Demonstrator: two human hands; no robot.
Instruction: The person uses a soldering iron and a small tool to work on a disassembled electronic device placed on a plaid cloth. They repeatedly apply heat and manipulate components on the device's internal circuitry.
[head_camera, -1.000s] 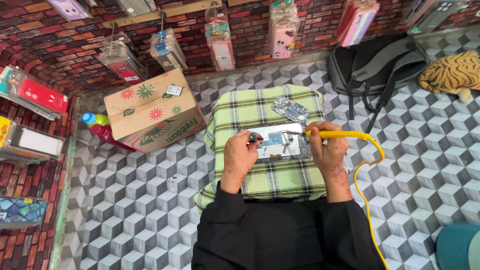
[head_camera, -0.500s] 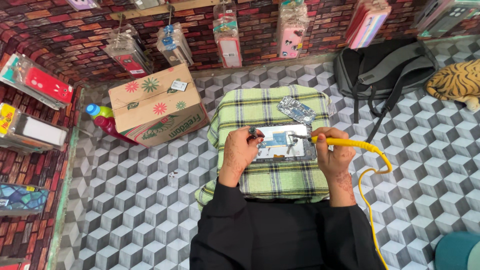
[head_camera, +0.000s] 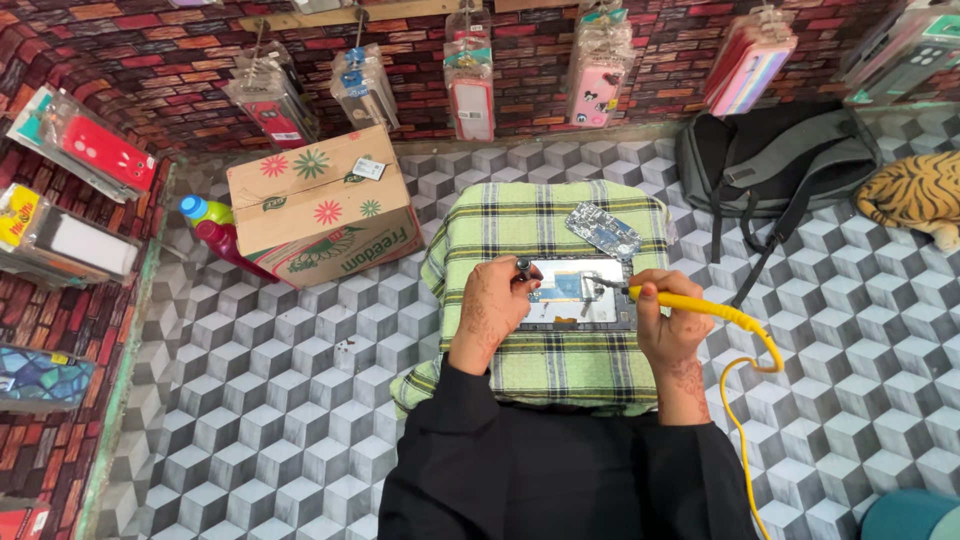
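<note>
An opened phone with its back off, a flat silver rectangular frame with blue parts inside (head_camera: 578, 292), lies on a green and black plaid cloth (head_camera: 545, 365) spread over a low surface at the centre of the view. The left hand (head_camera: 497, 305) rests on the phone's nine o'clock edge, its fingers curled around a small dark tool (head_camera: 524, 268) whose tip sits at the phone's upper corner. The right hand (head_camera: 668, 322) is at the phone's three o'clock side, closed around the handle of a yellow soldering iron (head_camera: 690, 303); the iron's metal tip points toward nine o'clock and reaches over the phone's interior, though whether it touches cannot be told. A yellow cord (head_camera: 745, 400) loops from the handle toward five o'clock. A small grey-blue circuit board (head_camera: 604, 229) lies on the cloth just beyond the phone, at one o'clock. A flowered cardboard box (head_camera: 318, 205) stands on the cube-patterned floor at ten o'clock, with a red bottle with a blue cap (head_camera: 215, 235) just beside it. A grey backpack (head_camera: 775, 165) lies at two o'clock.
</note>
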